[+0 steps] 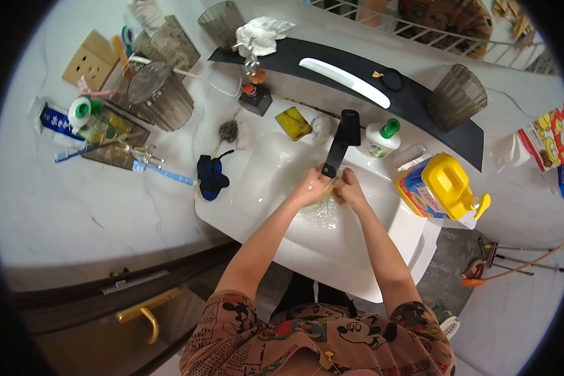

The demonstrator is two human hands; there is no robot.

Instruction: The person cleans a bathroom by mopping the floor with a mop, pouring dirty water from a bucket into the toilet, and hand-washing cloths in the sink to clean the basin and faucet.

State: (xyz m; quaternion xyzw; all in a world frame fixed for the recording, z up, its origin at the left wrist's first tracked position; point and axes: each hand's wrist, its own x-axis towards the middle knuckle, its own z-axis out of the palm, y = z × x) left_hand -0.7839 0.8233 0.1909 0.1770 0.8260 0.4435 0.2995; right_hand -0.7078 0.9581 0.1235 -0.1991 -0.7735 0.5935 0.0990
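Observation:
Both my hands are in the white washbasin (pixel 247 182), under the black faucet (pixel 337 147), with water (pixel 323 214) splashing below them. My left hand (pixel 312 187) is just left of the spout, its fingers curled inward and partly hidden by the faucet. On the other side, my right hand (pixel 351 188) has bent fingers closed around a small brownish thing (pixel 339 197), too small and covered to name. The two hands are close together, and whatever lies between them is mostly hidden.
Along the basin's back rim are a yellow-green sponge (pixel 293 123) and a white bottle with a green cap (pixel 382 138). A yellow-capped jug (pixel 442 188) stands at the right edge. A dark blue item (pixel 212 177) lies on the left rim, near a blue toothbrush (pixel 164 173).

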